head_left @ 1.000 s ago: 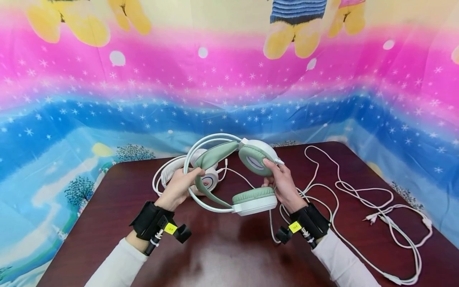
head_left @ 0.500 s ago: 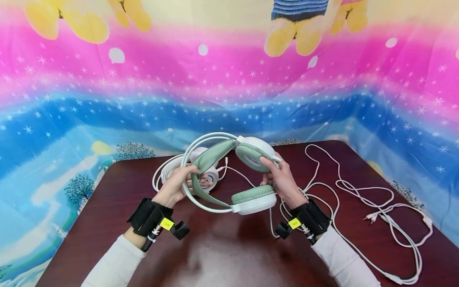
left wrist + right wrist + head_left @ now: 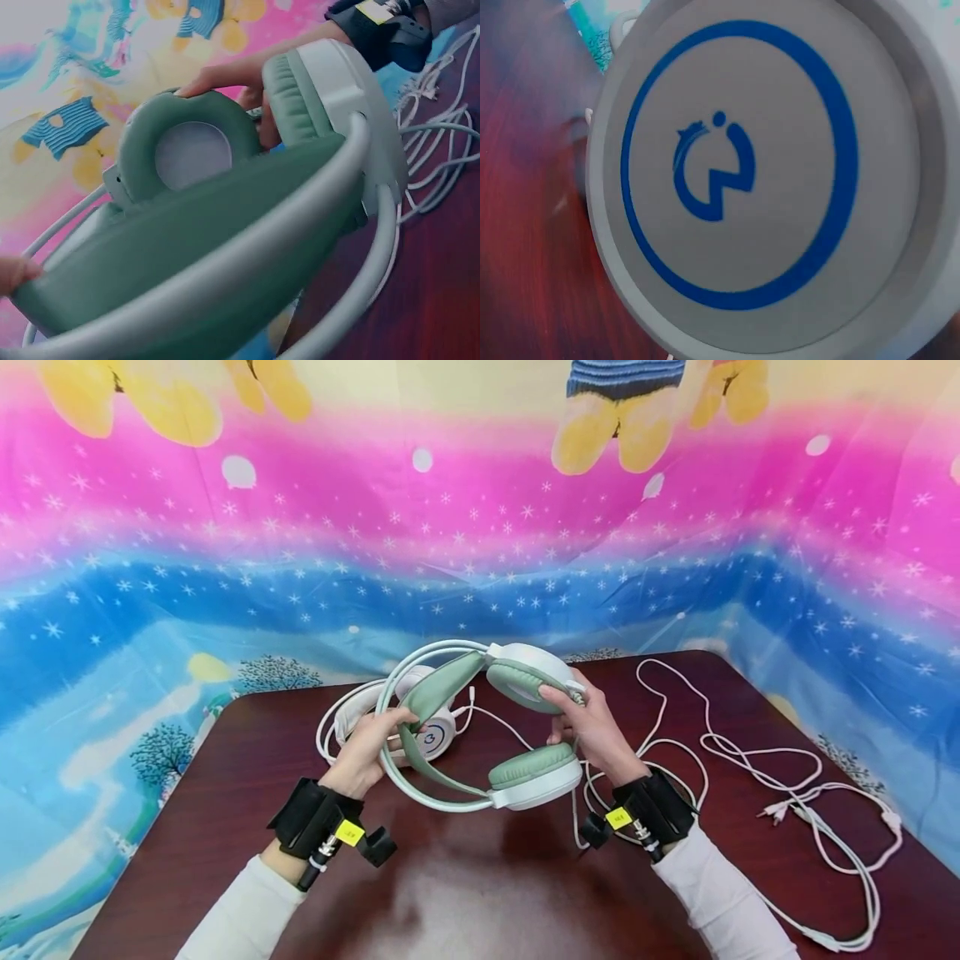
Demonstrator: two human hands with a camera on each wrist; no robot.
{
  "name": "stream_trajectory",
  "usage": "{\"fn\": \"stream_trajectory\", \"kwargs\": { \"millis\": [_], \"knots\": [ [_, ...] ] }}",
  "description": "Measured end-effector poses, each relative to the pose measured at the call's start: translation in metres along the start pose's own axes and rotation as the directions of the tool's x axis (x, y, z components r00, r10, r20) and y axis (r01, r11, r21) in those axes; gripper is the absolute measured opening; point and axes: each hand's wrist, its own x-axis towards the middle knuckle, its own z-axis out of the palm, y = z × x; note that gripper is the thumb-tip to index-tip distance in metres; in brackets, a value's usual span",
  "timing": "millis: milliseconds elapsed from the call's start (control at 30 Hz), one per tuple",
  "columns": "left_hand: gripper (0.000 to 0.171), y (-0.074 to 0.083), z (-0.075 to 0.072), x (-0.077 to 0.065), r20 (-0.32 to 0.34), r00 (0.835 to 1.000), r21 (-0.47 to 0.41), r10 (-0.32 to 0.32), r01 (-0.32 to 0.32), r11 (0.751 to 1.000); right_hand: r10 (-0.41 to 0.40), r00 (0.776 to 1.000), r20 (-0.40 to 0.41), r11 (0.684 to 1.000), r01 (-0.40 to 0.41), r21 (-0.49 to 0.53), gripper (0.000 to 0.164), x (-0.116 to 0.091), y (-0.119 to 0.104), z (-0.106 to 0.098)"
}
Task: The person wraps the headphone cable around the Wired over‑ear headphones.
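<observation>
Both hands hold a white headset with green padding (image 3: 531,772) above the table. The left hand (image 3: 367,747) grips its headband at the left, thumb on the green inner strap (image 3: 442,687). At the far ear cup (image 3: 534,658), the right hand (image 3: 592,722) pinches the cup's edge with its thumb on the green cushion. The near ear cup's white outer face with a blue ring and logo (image 3: 787,225) fills the right wrist view, where the right hand is hidden. From the left wrist view, the headband (image 3: 210,262) crosses close in front, with a fingertip of the left hand (image 3: 15,274) at its edge.
A second white headset (image 3: 435,739) lies on the dark red table (image 3: 480,893) behind the left hand. White cables (image 3: 750,756) with plugs sprawl over the table's right side. A printed cloth backdrop (image 3: 480,543) stands behind the table.
The held headset has shifted slightly; its far ear cup has moved a little left. The left hand's fingers, spread half a second ago, have drawn in again at the headband. The right hand keeps its hold.
</observation>
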Motion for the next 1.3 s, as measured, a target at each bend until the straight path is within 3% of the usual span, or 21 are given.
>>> {"fn": "stream_trajectory", "kwargs": {
  "millis": [133,267,467,667,800,1033,1300],
  "knots": [
    [0.021,-0.006,0.001,0.0,-0.015,1.0,-0.015,-0.019,0.018,1.0,-0.02,1.0,0.017,0.997,0.021,-0.069,0.041,-0.001,0.001,0.0],
    [0.025,-0.011,-0.004,0.001,0.041,0.998,0.005,-0.05,0.05,0.999,-0.086,0.995,0.051,0.982,0.093,-0.165,0.045,-0.001,-0.001,-0.001],
    [0.03,-0.01,-0.008,0.001,0.107,0.994,-0.022,0.014,-0.011,1.0,-0.121,0.99,0.073,0.968,0.134,-0.214,0.05,0.0,-0.006,0.001],
    [0.025,-0.013,-0.004,0.002,0.009,0.997,-0.073,0.075,-0.074,0.995,-0.079,0.996,0.042,0.977,0.086,-0.196,0.052,0.001,-0.008,0.004],
    [0.016,-0.019,-0.001,0.002,-0.058,0.989,-0.107,0.135,-0.14,0.984,-0.058,0.998,0.034,0.978,0.063,-0.197,0.054,0.003,-0.006,0.005],
    [0.01,-0.02,0.003,0.003,-0.049,0.967,-0.192,0.25,-0.254,0.948,-0.058,0.997,0.044,0.986,0.064,-0.156,0.057,0.007,-0.004,0.005],
    [0.024,-0.021,0.001,0.004,-0.047,0.961,-0.239,0.272,-0.275,0.931,-0.053,0.997,0.057,0.98,0.063,-0.186,0.053,0.006,-0.003,0.005]
  ]
}}
